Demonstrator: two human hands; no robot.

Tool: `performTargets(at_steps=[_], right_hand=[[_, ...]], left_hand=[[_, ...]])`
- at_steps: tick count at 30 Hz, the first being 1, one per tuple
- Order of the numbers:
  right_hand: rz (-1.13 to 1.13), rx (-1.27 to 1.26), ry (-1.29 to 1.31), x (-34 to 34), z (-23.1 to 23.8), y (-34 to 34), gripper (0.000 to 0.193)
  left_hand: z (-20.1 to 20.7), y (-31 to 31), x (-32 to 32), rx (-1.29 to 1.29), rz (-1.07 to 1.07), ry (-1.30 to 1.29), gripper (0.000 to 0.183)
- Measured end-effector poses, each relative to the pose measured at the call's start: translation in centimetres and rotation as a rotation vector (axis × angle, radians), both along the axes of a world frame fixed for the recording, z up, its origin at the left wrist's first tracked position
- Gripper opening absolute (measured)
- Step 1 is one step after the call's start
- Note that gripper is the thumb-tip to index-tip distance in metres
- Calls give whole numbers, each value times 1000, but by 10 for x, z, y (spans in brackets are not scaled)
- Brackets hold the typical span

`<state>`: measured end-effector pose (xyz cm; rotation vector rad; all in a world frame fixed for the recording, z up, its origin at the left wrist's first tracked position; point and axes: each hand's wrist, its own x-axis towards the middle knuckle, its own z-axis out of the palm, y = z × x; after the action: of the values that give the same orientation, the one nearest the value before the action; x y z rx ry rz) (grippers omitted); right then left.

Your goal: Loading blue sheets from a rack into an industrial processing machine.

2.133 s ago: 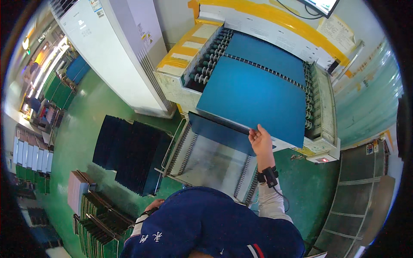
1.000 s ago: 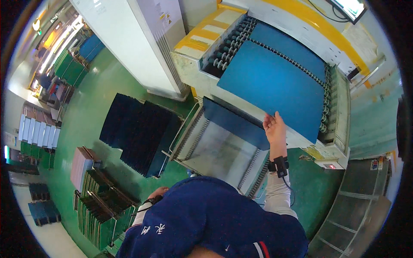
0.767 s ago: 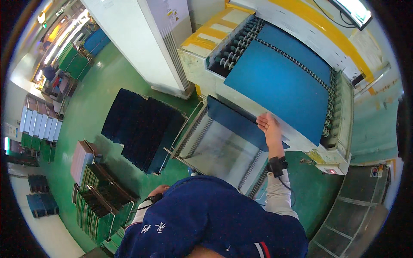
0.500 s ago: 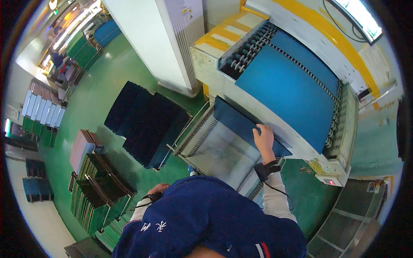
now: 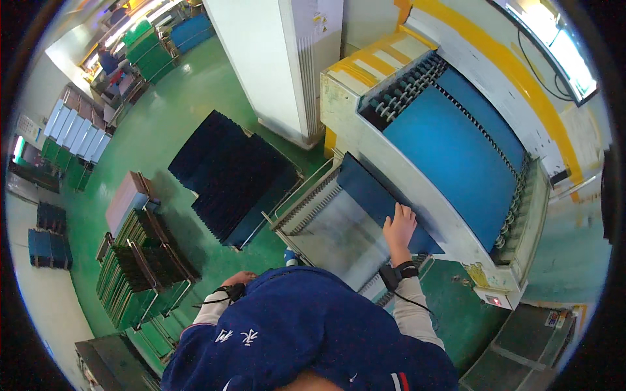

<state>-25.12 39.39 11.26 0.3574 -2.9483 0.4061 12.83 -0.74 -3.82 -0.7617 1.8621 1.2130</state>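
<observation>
A dark blue flat panel (image 5: 366,190) stands on edge in a wire rack (image 5: 285,229), close along the side of the conveyor machine. My right hand (image 5: 400,229) is at the panel's upper edge, with fingers bent over it and the thumb on the near side, so it looks closed on that edge. A dark strap with a cable circles the right wrist. My left hand (image 5: 241,278) hangs low beside my body, partly hidden by my dark blue top, and its fingers are not clear. Nothing shows in that hand.
The roller conveyor machine (image 5: 339,98) carries wide blue panels (image 5: 450,156). To the left stands a rack of dark panels (image 5: 228,176), and beyond it a rack of green-edged boards (image 5: 130,274). A white column cabinet (image 5: 274,72) rises behind. A grey cart (image 5: 521,332) is at lower right.
The whole view has turned a little. My right hand stays at the panel's upper edge, its fingers now closer together. The left hand remains low by my body.
</observation>
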Motion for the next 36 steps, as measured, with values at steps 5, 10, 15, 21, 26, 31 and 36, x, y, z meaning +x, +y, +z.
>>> performTargets(at_steps=[5,10,15,21,26,31,36], right_hand=[[-39,21,-6,12,8,-11,48],[-15,-3,-16,7,4,-9,39],[8,-95,-85,-18,-25,1,27],[26,181,-344,-42,-31,5,23],[80,181,-212,-58,-59,21,26],[-3,139,-266,-57,-42,10,32],[2,128,-251,-61,-46,10,36]], left_hand=[[-11,-6,14,64,29,-10,41],[21,12,1,38,116,-56,42],[13,7,-3,14,77,-62,37],[-34,-9,41,179,33,347,34],[-8,5,27,218,223,127,38],[5,11,31,162,299,83,37],[-9,5,41,360,299,194,40]])
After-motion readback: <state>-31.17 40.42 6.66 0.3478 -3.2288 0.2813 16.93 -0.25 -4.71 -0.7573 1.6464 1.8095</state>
